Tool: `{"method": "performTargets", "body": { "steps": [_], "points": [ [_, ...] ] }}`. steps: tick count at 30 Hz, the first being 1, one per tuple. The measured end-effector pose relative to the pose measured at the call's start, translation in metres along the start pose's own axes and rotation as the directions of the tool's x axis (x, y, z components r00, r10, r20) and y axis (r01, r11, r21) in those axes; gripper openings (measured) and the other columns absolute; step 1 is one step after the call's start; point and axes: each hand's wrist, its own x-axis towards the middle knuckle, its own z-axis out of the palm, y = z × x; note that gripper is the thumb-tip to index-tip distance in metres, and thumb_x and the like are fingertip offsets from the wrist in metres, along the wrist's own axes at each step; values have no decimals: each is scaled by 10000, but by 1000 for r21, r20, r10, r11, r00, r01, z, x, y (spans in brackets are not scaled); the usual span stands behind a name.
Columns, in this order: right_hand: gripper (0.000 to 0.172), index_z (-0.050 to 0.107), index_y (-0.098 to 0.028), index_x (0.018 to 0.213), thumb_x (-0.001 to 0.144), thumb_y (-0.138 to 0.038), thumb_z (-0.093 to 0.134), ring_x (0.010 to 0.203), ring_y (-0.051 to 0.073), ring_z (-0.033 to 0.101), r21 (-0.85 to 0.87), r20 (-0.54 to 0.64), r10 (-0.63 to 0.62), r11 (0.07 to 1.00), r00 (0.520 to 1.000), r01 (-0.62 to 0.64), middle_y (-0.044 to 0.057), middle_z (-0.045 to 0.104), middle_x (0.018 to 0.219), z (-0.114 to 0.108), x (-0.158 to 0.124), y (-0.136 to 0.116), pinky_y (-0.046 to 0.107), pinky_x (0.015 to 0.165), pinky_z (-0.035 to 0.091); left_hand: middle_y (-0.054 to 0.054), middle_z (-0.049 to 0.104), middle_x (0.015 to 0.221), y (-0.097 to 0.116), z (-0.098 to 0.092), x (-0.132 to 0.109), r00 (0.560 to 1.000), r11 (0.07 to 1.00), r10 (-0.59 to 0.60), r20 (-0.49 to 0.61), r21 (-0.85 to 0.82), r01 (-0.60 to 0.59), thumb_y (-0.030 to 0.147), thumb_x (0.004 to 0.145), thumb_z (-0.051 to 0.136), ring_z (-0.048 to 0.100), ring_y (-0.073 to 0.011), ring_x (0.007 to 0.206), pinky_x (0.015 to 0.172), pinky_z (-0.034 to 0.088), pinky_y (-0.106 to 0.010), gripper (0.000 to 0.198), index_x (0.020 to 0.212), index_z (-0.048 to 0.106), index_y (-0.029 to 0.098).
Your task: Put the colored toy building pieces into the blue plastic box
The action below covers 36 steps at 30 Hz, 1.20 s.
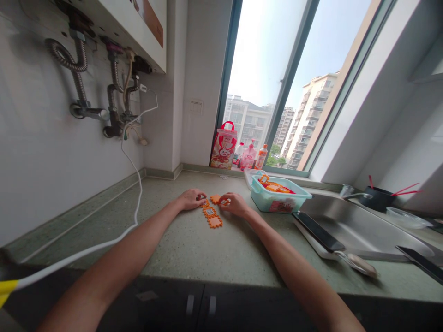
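A short strip of orange interlocking tiles with toothed edges (215,222) lies flat on the counter between my hands. My left hand (191,199) is closed at the strip's far end, its thumb and fingers pinching the edge of the top tile. An orange openwork piece (226,201) sits in the fingers of my right hand (236,204), just right of the strip. Another orange tile (215,198) shows beside it; whether they are joined I cannot tell. My fingers partly cover both pieces.
A light-blue tub (282,206) of orange and red pieces stands right of my right hand, its clear lid behind. A sink (346,221) holds the right side, with a black-topped object (318,233) at its edge. Bottles and a red bag (224,150) line the windowsill. A white cable (138,198) crosses at left.
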Motion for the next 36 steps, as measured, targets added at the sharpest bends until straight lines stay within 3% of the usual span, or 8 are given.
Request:
{"method": "performTargets", "body": {
  "steps": [14, 17, 19, 21, 23, 27, 32, 36],
  "points": [
    [105, 807, -249, 931, 826, -258, 810, 887, 194, 698, -118, -1, -88, 989, 996, 87, 45, 740, 976, -11, -1, 5, 310, 867, 517, -43, 727, 906, -3, 2, 1, 1000, 1000, -2, -3, -8, 2, 467, 913, 627, 636, -185, 783, 694, 422, -270, 389, 1185, 777, 232],
    [335, 782, -250, 1128, 806, -319, 841, 897, 192, 705, -91, 18, -42, 995, 999, 44, 69, 713, 1113, -13, -3, 9, 320, 883, 535, -43, 730, 909, -3, 2, 2, 1000, 1000, 3, -5, -8, -3, 457, 912, 632, 637, -183, 782, 694, 422, -267, 382, 1183, 779, 232],
    [609, 684, -245, 1359, 786, -349, 860, 894, 182, 708, -59, 48, 7, 998, 999, -4, 121, 648, 1324, -11, -5, 10, 332, 906, 547, -42, 731, 913, -3, 1, 2, 1000, 1000, 5, -6, -5, -5, 455, 913, 636, 638, -182, 784, 697, 422, -264, 373, 1178, 781, 235],
    [753, 584, -252, 1490, 794, -357, 851, 926, 183, 712, -37, 82, 43, 999, 996, -40, 158, 553, 1488, -9, -5, 10, 341, 941, 547, -41, 732, 912, -3, 1, 2, 1000, 1000, 1, -3, -2, -1, 454, 917, 636, 640, -181, 784, 696, 422, -262, 368, 1177, 780, 238],
    [649, 625, -273, 1455, 840, -365, 809, 1008, 207, 710, -26, 119, 30, 999, 992, -27, 133, 583, 1482, -6, -4, 9, 345, 978, 533, -39, 733, 909, -3, 1, 2, 1000, 1000, -5, 2, -1, 5, 454, 917, 636, 642, -180, 782, 692, 423, -261, 370, 1181, 779, 239],
    [313, 783, -277, 1175, 904, -430, 760, 984, 214, 706, -9, 150, -12, 1000, 989, 13, 63, 746, 1178, -3, -1, 7, 335, 945, 524, -37, 735, 908, -2, 1, 2, 1000, 1000, -8, -3, -4, 8, 460, 909, 637, 647, -183, 797, 703, 436, -261, 373, 1177, 783, 244],
    [252, 778, -244, 959, 865, -476, 812, 1066, 224, 660, -51, 10, -4, 999, 1000, 5, 75, 721, 1117, 0, -3, 11, 355, 984, 491, -35, 737, 911, -2, 1, 1, 1000, 1000, -20, 4, -7, 20, 465, 902, 629, 643, -178, 784, 690, 433, -263, 383, 1175, 783, 245],
    [241, 735, -237, 980, 870, -442, 801, 971, 208, 675, 3, 32, 50, 999, 998, -50, 39, 745, 1022, 7, -3, 13, 345, 917, 509, -37, 736, 908, -1, 0, 1, 1000, 1000, -26, 8, -1, 26, 455, 904, 626, 639, -176, 774, 683, 428, -263, 379, 1174, 784, 241]
  ]
}}
